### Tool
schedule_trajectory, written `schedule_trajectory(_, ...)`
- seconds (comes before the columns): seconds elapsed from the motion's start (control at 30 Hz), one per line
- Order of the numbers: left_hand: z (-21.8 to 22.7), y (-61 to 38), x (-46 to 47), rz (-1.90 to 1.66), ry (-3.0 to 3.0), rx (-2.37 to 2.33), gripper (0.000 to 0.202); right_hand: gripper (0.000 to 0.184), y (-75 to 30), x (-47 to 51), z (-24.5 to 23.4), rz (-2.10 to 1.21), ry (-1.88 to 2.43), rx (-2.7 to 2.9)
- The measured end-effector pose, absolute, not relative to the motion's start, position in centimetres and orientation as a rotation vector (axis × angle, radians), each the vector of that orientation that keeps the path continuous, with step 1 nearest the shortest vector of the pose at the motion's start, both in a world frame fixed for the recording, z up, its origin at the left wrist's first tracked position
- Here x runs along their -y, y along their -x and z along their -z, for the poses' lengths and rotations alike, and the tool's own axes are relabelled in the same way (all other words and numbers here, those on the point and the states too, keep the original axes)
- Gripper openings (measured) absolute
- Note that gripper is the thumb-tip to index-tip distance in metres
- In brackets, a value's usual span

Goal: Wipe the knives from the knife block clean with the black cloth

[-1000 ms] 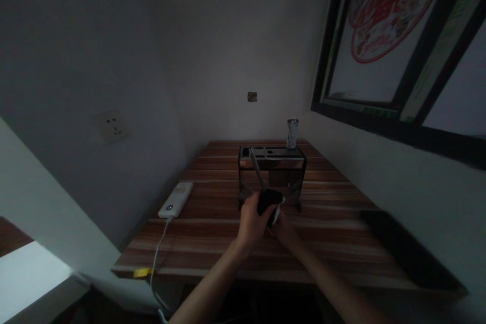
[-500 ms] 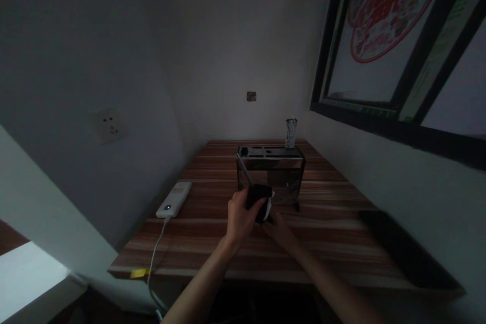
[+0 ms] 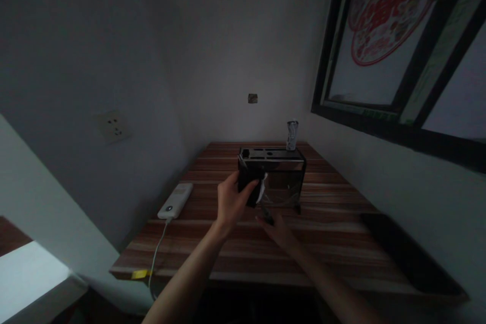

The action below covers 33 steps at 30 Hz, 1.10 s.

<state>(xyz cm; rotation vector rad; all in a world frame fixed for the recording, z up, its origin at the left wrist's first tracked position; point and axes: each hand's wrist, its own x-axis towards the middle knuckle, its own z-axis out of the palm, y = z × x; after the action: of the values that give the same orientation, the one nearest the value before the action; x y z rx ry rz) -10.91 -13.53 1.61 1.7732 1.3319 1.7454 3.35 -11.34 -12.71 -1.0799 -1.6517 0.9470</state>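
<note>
Now, the left hand [image 3: 231, 198] is clasping a black wrap [image 3: 248, 186], thumb pressing its near face; a white lining [image 3: 261, 189] is showing along the right edge. A grey metal strip [image 3: 242, 162] is sticking up past the upper left; cannot tell whether it is joined on. The right hand [image 3: 280, 230], lower and nearer, is pinching a slim dark-and-grey tool [image 3: 268, 214], details lost in the gloom.

Handling, as judged: the wrap is looking light, likely more soft than stiff, its matt surface probably not slipping much. Best hold would be around its broad middle, fingers clear of the metal in case that has an edge. The tool is seeming thin and hard, wanting a grip at its dark end.

Both are hanging above the wood-grained table [image 3: 212, 235], in front of a slotted metal-topped rack [image 3: 283, 154]. A silvery cup [image 3: 292, 136] is standing upright by the rack's far right corner. Farther left, a white power bank [image 3: 176, 200] is trailing a pale cable [image 3: 158, 248]; along the right side a flat black slab [image 3: 410, 253] is lying.
</note>
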Motion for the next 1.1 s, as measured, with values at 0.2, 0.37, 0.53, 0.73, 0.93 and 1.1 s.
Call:
schedule_trajectory(0.2, -4.0, 11.5, 13.6, -1.86, -1.708, -1.273, 0.021, 0.034, -3.3, 11.6, 12.3, -0.911, 1.097, 1.663)
schedule_trajectory(0.37, -5.4, 12.1, 13.6, -1.931, -1.664, -1.19, 0.024, 0.036, -3.4, 11.4, 12.8, -0.875, 1.108, 1.676)
schedule_trajectory(0.53, -5.9, 12.5, 13.4, -1.985, -1.622, -1.172, 0.026, 0.035, -3.4, 11.4, 13.1, -0.884, 1.121, 1.685)
schedule_trajectory(0.73, -5.9, 12.5, 13.6, -2.034, -1.534, -1.134, 0.027, 0.036, -3.3, 11.6, 12.6, -0.892, 1.1, 1.682)
schedule_trajectory(0.93, -5.1, 11.5, 14.2, -2.006, -1.564, -1.15, 0.028, 0.038, -3.4, 11.5, 13.1, -0.897, 1.118, 1.65)
schedule_trajectory(1.1, -2.8, 10.0, 13.9, -1.881, -1.594, -1.151, 0.024, 0.038, -3.5, 11.2, 13.5, -0.927, 1.125, 1.61)
